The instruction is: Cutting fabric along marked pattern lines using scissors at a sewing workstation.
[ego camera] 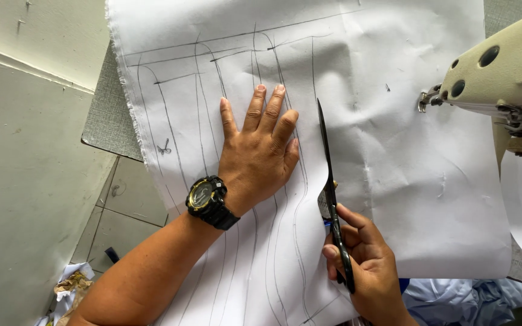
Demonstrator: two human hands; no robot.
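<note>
On white fabric (pixel 394 169), right hand (pixel 367 265) grips scissors (pixel 330 181).

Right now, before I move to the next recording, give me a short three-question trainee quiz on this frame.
1. True or false: the left hand lies flat on the white fabric.
2. What does the right hand hold? A) black scissors B) a pencil C) a ruler
3. What machine stands at the right edge?

Key:
1. True, palm down on the pencil-marked cloth.
2. A, the black scissors, blades pointing away from the person.
3. A cream sewing machine.
</note>
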